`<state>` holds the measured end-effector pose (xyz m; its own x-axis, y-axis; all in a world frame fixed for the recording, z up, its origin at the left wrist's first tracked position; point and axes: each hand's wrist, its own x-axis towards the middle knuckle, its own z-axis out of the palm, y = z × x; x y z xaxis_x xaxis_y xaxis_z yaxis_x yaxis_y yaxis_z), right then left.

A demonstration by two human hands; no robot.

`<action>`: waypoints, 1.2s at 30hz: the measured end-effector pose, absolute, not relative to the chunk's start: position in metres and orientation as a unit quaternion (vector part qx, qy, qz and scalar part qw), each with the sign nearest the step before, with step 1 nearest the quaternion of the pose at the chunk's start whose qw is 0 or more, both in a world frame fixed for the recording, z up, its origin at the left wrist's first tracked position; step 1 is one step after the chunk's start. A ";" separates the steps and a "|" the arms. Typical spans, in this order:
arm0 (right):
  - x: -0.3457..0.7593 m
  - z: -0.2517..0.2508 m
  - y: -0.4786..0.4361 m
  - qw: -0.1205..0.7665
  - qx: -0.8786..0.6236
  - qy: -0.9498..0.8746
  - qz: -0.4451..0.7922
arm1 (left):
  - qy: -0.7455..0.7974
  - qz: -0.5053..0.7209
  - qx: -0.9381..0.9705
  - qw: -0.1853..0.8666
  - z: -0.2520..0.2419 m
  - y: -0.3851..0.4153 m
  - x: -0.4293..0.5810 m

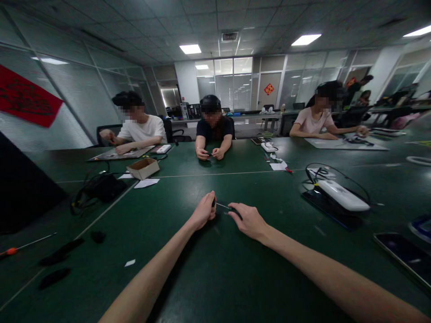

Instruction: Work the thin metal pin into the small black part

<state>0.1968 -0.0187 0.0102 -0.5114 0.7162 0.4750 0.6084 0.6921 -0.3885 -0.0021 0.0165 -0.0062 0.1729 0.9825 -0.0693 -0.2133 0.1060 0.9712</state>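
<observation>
In the middle of the green table, my left hand (pixel 204 211) is closed around a small dark piece (pixel 213 202), mostly hidden by the fingers. A thin metal rod (pixel 222 205) runs from that piece toward my right hand (pixel 248 220). The thumb and forefinger of my right hand are curled at the rod's far end, close together. What sits at that end is too small to make out. Both forearms reach in from the bottom of the view.
An orange-handled screwdriver (pixel 13 251) and several dark pieces (pixel 60 252) lie at left. Farther back are an open cardboard box (pixel 144 168) and black cables (pixel 84 193). At right, a white device (pixel 341 196) rests near phones (pixel 404 258). Three people sit across the table.
</observation>
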 end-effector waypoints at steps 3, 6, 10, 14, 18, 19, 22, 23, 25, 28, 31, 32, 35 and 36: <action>0.197 0.009 -0.017 0.311 -0.386 -0.865 0.083 | 0.418 0.486 0.454 0.618 -0.007 0.017 -0.003; 0.196 0.008 -0.018 0.313 -0.387 -0.864 0.081 | 0.414 0.486 0.454 0.621 -0.007 0.017 -0.003; 0.195 0.007 -0.019 0.317 -0.385 -0.862 0.085 | 0.407 0.485 0.456 0.626 -0.006 0.017 -0.003; 0.202 0.007 -0.008 0.368 -0.425 -0.818 0.121 | 0.399 0.476 0.465 0.630 -0.006 0.014 -0.003; 0.211 0.008 0.006 0.405 -0.487 -0.758 0.157 | 0.387 0.481 0.468 0.633 -0.006 0.011 -0.004; 0.211 0.009 0.007 0.401 -0.470 -0.772 0.149 | 0.385 0.485 0.463 0.634 -0.006 0.011 -0.005; 0.209 0.009 0.002 0.364 -0.390 -0.839 0.105 | 0.383 0.491 0.450 0.640 -0.004 0.012 -0.006; 0.208 0.010 -0.001 0.346 -0.368 -0.858 0.094 | 0.381 0.491 0.449 0.642 -0.004 0.012 -0.006; 0.206 0.011 -0.005 0.315 -0.344 -0.880 0.085 | 0.375 0.491 0.451 0.644 -0.003 0.011 -0.006; 0.206 0.012 -0.007 0.297 -0.334 -0.890 0.090 | 0.371 0.489 0.455 0.645 -0.003 0.010 -0.006; 0.206 0.012 -0.006 0.295 -0.328 -0.893 0.089 | 0.378 0.485 0.454 0.645 -0.005 0.011 -0.006; 0.206 0.012 -0.006 0.295 -0.327 -0.893 0.088 | 0.379 0.484 0.455 0.645 -0.005 0.011 -0.006; 0.206 0.012 -0.006 0.296 -0.326 -0.894 0.085 | 0.379 0.480 0.464 0.640 -0.006 0.012 -0.006; 0.206 0.013 -0.007 0.295 -0.326 -0.894 0.084 | 0.380 0.479 0.467 0.638 -0.006 0.012 -0.005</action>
